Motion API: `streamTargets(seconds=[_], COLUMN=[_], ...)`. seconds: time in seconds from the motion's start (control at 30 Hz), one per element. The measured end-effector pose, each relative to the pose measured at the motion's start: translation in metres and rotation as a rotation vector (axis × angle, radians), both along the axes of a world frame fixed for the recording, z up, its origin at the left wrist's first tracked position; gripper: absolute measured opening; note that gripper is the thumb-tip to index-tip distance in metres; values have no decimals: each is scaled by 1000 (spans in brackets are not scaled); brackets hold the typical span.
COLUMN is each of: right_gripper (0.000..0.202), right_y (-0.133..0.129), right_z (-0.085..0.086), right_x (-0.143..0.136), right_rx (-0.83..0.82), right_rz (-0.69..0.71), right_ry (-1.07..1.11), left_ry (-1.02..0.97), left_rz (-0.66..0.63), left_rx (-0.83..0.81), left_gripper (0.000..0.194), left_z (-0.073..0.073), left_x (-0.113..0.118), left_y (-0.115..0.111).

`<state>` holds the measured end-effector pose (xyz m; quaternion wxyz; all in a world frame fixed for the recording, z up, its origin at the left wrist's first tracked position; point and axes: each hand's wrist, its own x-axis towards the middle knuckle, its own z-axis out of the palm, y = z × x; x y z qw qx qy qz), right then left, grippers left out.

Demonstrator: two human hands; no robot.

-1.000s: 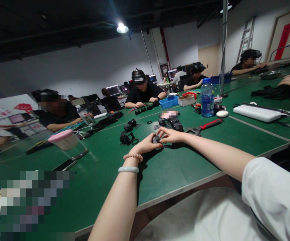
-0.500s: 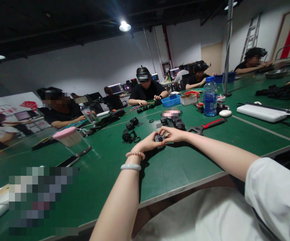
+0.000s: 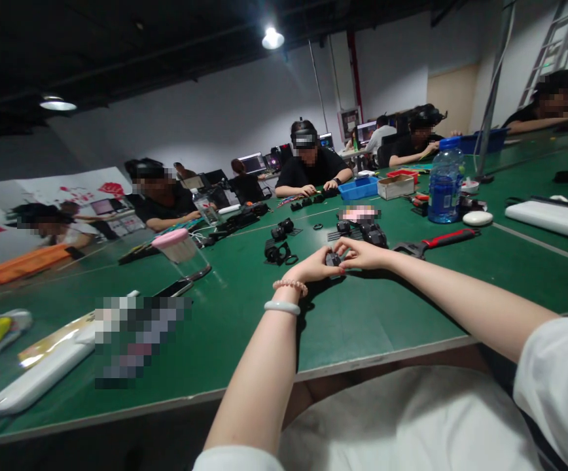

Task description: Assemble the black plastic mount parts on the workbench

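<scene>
Between my two hands is a small dark grey, blocky part [image 3: 332, 260], partly covered by my fingers. My left hand [image 3: 312, 265] grips its left side, with a bead bracelet and a pale bangle on that wrist. From the right, the fingers of my right hand [image 3: 360, 253] curl over the same part and pinch it. Just beyond my hands lie black parts [image 3: 373, 233] with thin dark strips beside them. Left of these sit more black round-bodied parts [image 3: 278, 250] and a black ring [image 3: 318, 227].
An adjustable wrench [image 3: 441, 243] with a red and black handle lies right of my hands, near a blue-capped bottle [image 3: 445, 183] and a white oval object [image 3: 478, 218]. A pink-lidded cup [image 3: 178, 252] stands left on the green table [image 3: 362, 327]. Several people work across it.
The camera view has swung left, so everything appears shifted to the right. Both hands keep hold of the small dark part in nearly the same pose.
</scene>
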<state>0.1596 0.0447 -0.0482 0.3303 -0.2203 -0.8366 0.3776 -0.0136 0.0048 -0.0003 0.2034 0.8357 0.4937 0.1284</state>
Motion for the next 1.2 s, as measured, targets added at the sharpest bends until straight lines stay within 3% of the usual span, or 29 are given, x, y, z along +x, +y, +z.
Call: streamTargets(seconds=[0.43, 1.2], right_gripper=[38, 27], right_y=[3, 0], right_z=[-1, 6], right_x=[0, -1], right_rx=[71, -3], right_rz=[-41, -26], right_ry=[-30, -63], left_ry=[24, 5], left_rz=[5, 9], left_rx=[10, -12], left_gripper=[58, 54], left_z=[1, 2], left_x=[0, 0], left_y=[2, 3])
